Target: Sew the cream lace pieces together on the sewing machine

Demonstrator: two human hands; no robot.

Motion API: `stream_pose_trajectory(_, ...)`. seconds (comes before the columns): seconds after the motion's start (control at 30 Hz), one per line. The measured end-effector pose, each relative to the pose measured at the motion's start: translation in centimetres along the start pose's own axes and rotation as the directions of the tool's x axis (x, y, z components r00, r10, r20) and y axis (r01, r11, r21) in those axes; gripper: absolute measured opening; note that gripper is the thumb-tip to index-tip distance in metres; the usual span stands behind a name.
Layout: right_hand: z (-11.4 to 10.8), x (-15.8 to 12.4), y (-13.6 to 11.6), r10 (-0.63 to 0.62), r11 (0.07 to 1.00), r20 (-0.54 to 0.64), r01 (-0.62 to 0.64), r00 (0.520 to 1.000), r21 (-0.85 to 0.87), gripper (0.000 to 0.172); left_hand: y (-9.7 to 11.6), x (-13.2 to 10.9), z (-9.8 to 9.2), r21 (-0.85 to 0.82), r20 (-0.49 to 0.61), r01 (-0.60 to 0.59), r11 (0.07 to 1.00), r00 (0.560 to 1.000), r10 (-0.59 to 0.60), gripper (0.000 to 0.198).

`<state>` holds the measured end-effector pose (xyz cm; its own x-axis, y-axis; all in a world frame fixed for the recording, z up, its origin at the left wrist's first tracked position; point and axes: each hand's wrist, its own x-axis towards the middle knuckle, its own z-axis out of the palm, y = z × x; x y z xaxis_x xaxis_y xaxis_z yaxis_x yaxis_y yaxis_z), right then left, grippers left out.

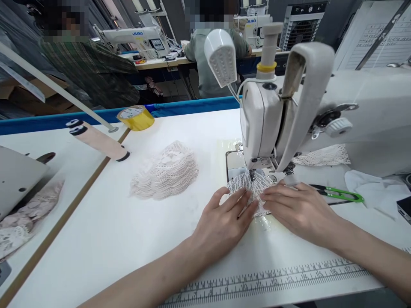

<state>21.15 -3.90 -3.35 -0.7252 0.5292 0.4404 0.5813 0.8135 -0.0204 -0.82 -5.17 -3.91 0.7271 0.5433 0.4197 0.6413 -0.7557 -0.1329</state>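
Observation:
Under the needle of a white sewing machine (pixel 261 115) lies a fan-shaped piece of white lace (pixel 239 182), its narrow gathered part at the presser foot. My left hand (pixel 226 218) rests on the lace's left side, fingers stretched out and pressing it flat. From the right, my right hand (pixel 298 207) lies on the other edge with fingers extended, close to the left fingertips. Part of the lace is hidden beneath both hands. To the left on the table sits a stack of similar lace pieces (pixel 170 173).
Green-handled thread snips (pixel 345 195) and white cloth (pixel 369 188) lie right of my right hand. More lace (pixel 324 156) sits behind the needle. Yellow tape (pixel 136 117) and pink thread cones (pixel 101 141) are at the back left. A printed ruler (pixel 272 280) runs along the front edge. Two people sit beyond.

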Motion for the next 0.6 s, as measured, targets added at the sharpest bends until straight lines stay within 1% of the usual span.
stream_pose_trajectory(0.2,0.3,0.0,0.2,-0.012,0.999,-0.005,0.011,1.0,-0.045,0.027,-0.4,0.2,0.4,-0.024,-0.01,0.011,1.0,1.0,-0.011,0.025)
stream_pose_trajectory(0.4,0.8,0.4,0.7,-0.012,0.996,-0.039,0.009,0.999,-0.088,0.029,-0.8,0.9,0.7,-0.065,0.006,0.058,0.996,0.998,-0.057,0.026)
stream_pose_trajectory(0.5,1.0,0.6,1.0,-0.015,0.994,-0.064,0.008,0.998,-0.111,0.03,-1.2,1.3,0.9,-0.068,-0.004,0.073,0.995,0.997,-0.074,0.025)
stream_pose_trajectory(0.6,1.2,0.8,1.3,-0.002,0.989,-0.064,-0.008,0.998,-0.145,0.031,-1.7,1.5,1.2,-0.08,-0.013,0.074,0.994,0.997,-0.075,0.025)
